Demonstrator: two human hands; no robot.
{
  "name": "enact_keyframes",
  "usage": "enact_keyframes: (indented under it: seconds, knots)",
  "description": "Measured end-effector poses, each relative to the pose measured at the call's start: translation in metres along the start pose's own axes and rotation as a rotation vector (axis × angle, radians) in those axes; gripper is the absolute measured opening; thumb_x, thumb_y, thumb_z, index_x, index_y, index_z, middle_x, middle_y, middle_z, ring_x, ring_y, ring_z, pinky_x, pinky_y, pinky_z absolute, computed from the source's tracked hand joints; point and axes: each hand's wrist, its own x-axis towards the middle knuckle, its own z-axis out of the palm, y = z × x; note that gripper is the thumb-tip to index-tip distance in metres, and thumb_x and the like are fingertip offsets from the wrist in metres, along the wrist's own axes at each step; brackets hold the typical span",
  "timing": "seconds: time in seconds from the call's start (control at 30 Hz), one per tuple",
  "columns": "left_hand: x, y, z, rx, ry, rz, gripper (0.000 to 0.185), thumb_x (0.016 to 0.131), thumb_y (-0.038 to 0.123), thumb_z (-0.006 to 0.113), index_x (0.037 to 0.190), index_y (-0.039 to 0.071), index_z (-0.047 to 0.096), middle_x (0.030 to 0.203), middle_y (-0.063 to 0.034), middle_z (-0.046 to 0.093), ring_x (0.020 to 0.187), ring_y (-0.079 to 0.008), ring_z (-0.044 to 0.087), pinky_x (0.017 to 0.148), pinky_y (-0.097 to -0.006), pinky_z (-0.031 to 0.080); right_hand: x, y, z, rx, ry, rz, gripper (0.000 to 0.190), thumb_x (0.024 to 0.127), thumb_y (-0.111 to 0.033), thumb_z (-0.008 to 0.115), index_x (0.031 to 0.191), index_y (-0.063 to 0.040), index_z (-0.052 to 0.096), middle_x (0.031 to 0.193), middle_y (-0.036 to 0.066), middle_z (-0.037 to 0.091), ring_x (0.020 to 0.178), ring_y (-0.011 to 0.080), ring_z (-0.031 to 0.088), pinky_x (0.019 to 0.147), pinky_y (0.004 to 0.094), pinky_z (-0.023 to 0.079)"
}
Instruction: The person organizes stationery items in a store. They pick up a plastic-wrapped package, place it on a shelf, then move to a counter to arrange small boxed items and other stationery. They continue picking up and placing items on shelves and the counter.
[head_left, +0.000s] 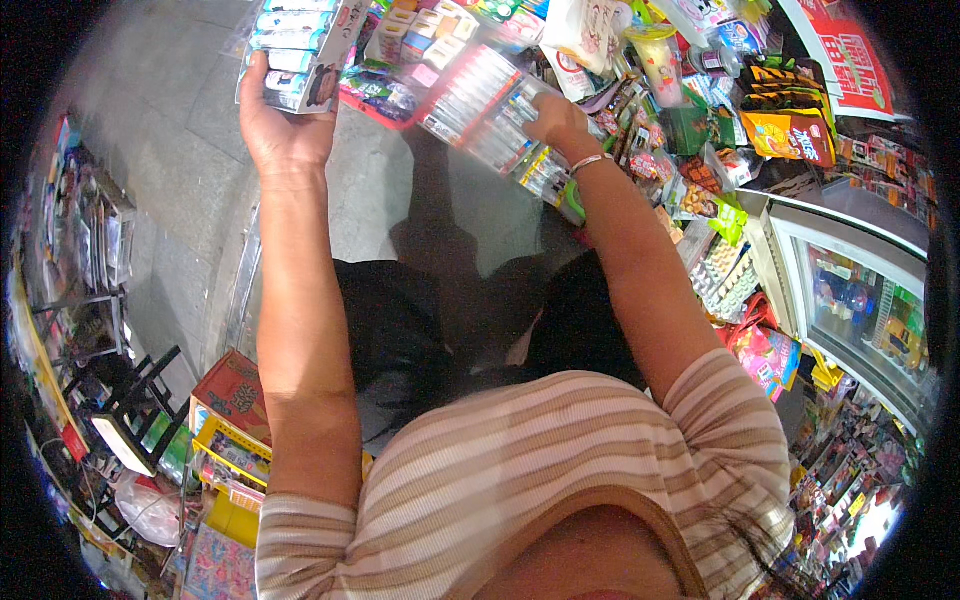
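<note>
At the upper left, my left hand (289, 131) grips an open cardboard display box (296, 56) holding several small blue-and-white wrapped packs, its thumb along the near side. My right hand (556, 124), with a band on its wrist, reaches over a row of clear plastic containers (476, 94) that hold slim items; motion blurs them. Its fingers are at the containers' right edge, and I cannot tell whether they hold anything. Beyond lie small white and yellow boxes (431, 34). Just right of my right hand are heaped snack packets (645, 139) and a lidded drink cup (656, 64).
Orange and brown snack pouches (791, 135) stand at the upper right, above a glass-fronted cabinet (862, 292). At the left are a black folding stool (135, 420), a red carton (236, 394) and a yellow crate (232, 457). Grey floor (172, 112) shows beyond my left arm.
</note>
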Motion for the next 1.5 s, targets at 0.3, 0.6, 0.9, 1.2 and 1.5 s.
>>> enact_keyframes:
  seconds: [0.3,0.6,0.9,1.2,1.5]
  knots:
    - [0.005,0.003,-0.004,-0.002,0.049,0.036,0.035,0.086,0.03,0.054,0.115,0.01,0.055,0.115,-0.0077,0.056,0.101,-0.0237,0.052,0.085,-0.0373,0.041,-0.017,-0.008,-0.01,0.085,0.237,-0.08,0.041,0.069,-0.035,0.067,0.103,-0.012,0.064,0.102,0.013,0.064,0.097,0.0295,0.061,0.083,0.0392,0.048]
    - [0.009,0.001,-0.003,-0.014,0.067,0.029,0.037,0.085,0.033,0.055,0.115,0.012,0.055,0.115,-0.0078,0.056,0.101,-0.0249,0.051,0.09,-0.0387,0.04,-0.036,-0.034,0.008,0.031,0.069,-0.272,0.033,0.07,-0.032,0.066,0.09,-0.006,0.061,0.087,0.015,0.064,0.085,0.032,0.063,0.075,0.042,0.049]
    - [0.013,0.007,-0.009,-0.037,0.087,0.045,0.037,0.085,0.034,0.055,0.113,0.011,0.055,0.114,-0.0084,0.056,0.102,-0.0251,0.05,0.089,-0.0386,0.04,-0.047,-0.055,0.002,-0.014,0.111,-0.17,0.026,0.066,-0.02,0.069,0.085,-0.003,0.061,0.087,0.017,0.063,0.082,0.0327,0.064,0.07,0.0421,0.052]
    - [0.015,0.011,-0.013,-0.038,0.079,0.081,0.036,0.085,0.032,0.055,0.114,0.01,0.055,0.115,-0.0087,0.055,0.102,-0.0255,0.051,0.085,-0.0379,0.042,-0.046,-0.05,0.004,-0.066,0.061,-0.195,0.029,0.069,-0.023,0.066,0.089,-0.004,0.061,0.085,0.017,0.064,0.081,0.0319,0.065,0.069,0.0424,0.052]
    - [0.018,0.016,-0.019,-0.056,0.077,0.09,0.038,0.086,0.032,0.054,0.117,0.01,0.053,0.116,-0.0079,0.056,0.101,-0.0248,0.052,0.086,-0.0395,0.042,-0.033,-0.032,0.013,0.024,0.0,-0.231,0.034,0.066,-0.031,0.068,0.086,-0.003,0.063,0.086,0.018,0.065,0.081,0.0349,0.064,0.071,0.0441,0.052]
